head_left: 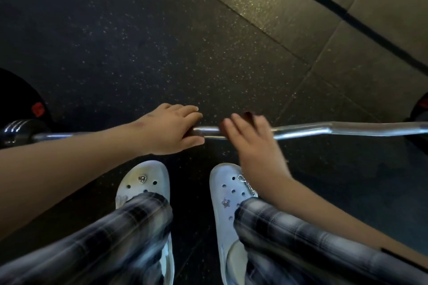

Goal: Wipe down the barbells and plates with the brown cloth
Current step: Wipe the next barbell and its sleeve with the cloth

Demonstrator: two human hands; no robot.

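A chrome curl barbell (324, 129) lies across the dark rubber floor in front of my feet. My left hand (172, 128) grips the bar near its middle, fingers curled over it. Just to the right, my right hand (249, 136) presses the brown cloth (247, 116) against the bar; only a dark brown edge of the cloth shows above and beside my fingers. A black plate (20, 99) with a red mark sits on the bar's left end. Another black plate (420, 109) is at the right frame edge.
My two white clogs (146, 180) and plaid trouser legs fill the lower frame, just behind the bar. Speckled black rubber flooring (139, 41) stretches ahead, with lighter mats and a dark seam line at the upper right.
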